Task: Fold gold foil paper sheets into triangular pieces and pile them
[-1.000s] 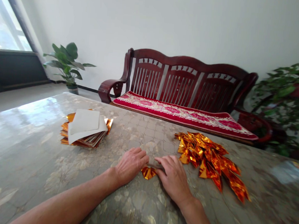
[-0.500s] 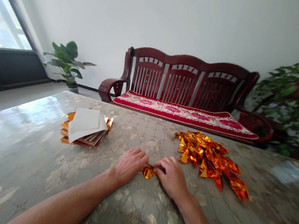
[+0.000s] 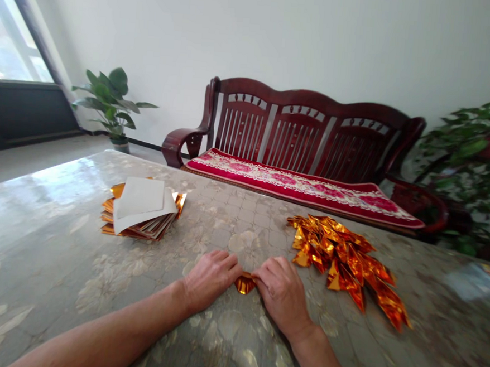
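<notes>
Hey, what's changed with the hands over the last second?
The left hand and right hand have closed inward over the gold foil piece, which now shows less between them. The pile of folded gold foil and the stack of foil sheets stayed put.

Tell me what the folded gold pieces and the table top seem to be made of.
The folded pieces look like thin gold-orange metallic foil paper: crisp creases, bright mirror-like glints. The table top seems covered by a glossy sheet printed with a mottled floral pattern; window glare shows its shine, but plastic or glass cannot be told.
</notes>
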Tool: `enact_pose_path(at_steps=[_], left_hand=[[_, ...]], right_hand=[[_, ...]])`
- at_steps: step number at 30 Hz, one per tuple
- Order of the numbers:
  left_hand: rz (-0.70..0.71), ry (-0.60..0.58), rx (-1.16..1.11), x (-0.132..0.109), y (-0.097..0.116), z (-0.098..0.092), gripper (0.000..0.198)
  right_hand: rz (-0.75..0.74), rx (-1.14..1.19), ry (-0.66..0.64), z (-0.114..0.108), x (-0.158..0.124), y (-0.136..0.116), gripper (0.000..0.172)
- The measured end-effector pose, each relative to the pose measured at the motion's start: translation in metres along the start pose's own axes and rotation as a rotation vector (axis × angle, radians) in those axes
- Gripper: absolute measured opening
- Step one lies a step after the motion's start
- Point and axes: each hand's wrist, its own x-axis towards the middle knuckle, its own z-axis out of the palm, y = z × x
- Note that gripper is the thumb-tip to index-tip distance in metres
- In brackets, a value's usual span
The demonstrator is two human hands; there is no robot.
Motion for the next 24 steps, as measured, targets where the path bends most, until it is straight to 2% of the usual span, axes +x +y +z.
enact_pose_path(at_steps=[11, 24], left_hand=[[0.012, -0.037, 0.053, -0.004, 0.007, -0.006, 0.003], [-0.001, -0.07, 0.04, -0.009, 0.012, -0.009, 0.005]], right_hand=[[-0.088, -0.042, 0.011, -0.001, -0.005, 0.006, 0.011], [-0.116, 0.101, -0.062, -0.005, -0.009, 0.013, 0.022]])
